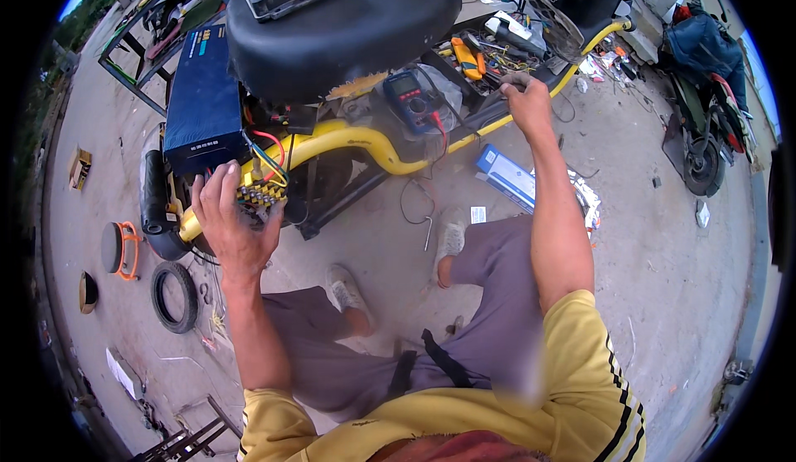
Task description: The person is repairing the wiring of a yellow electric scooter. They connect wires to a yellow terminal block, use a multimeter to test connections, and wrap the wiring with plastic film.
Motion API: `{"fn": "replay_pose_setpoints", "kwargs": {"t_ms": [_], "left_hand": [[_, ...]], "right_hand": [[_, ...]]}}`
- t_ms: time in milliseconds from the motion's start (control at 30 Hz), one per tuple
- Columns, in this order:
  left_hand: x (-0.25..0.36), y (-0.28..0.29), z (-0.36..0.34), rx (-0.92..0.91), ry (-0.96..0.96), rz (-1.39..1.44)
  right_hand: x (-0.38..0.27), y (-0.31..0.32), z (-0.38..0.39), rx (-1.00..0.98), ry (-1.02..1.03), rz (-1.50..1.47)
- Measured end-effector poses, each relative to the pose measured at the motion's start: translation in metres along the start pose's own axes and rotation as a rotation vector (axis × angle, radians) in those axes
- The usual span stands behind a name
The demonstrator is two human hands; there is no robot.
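Observation:
My left hand point(234, 226) is at a yellow-and-black terminal block point(262, 193), its thumb on one side and its fingers on the other. Coloured wires point(269, 157) run up from the block beside a dark blue box point(204, 101). To the right, my right hand point(529, 101) reaches over the edge of a tool-filled tray point(474, 114), its thumb and fingers drawn together. What they pinch, if anything, is too small to tell. Between the hands, a blue multimeter point(409, 101) lies on the vehicle with its red lead point(442, 130) plugged in.
The yellow vehicle frame point(377, 149) crosses in front of me under a torn black seat point(344, 31). Yellow-orange pliers or a similar tool point(467, 58) lie in the tray. On the ground are a blue-and-white carton point(507, 177), a tyre point(174, 297) and, further right, a parked motorbike point(705, 130).

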State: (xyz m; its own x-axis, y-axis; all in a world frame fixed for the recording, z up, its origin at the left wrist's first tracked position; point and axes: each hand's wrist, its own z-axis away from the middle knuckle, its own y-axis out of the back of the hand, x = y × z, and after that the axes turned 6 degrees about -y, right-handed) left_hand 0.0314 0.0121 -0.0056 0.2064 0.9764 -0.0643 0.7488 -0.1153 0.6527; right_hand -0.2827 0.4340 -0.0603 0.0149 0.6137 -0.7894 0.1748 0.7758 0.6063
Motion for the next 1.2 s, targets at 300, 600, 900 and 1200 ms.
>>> {"fn": "replay_pose_setpoints", "kwargs": {"t_ms": [300, 600, 900, 1200], "left_hand": [[-0.001, 0.0, 0.004, 0.027, -0.036, -0.033], [0.002, -0.003, 0.008, 0.156, -0.12, -0.01], [0.07, -0.011, -0.006, 0.117, -0.378, 0.188], [0.108, -0.069, -0.034, -0.048, -0.475, 0.547]], "right_hand": [[-0.01, 0.007, 0.003, -0.002, 0.015, 0.092], [-0.024, 0.01, 0.016, 0.032, 0.1, 0.126], [-0.07, 0.004, 0.063, -0.254, 0.136, 0.34], [-0.065, -0.023, 0.072, -0.616, 0.229, 0.611]]}}
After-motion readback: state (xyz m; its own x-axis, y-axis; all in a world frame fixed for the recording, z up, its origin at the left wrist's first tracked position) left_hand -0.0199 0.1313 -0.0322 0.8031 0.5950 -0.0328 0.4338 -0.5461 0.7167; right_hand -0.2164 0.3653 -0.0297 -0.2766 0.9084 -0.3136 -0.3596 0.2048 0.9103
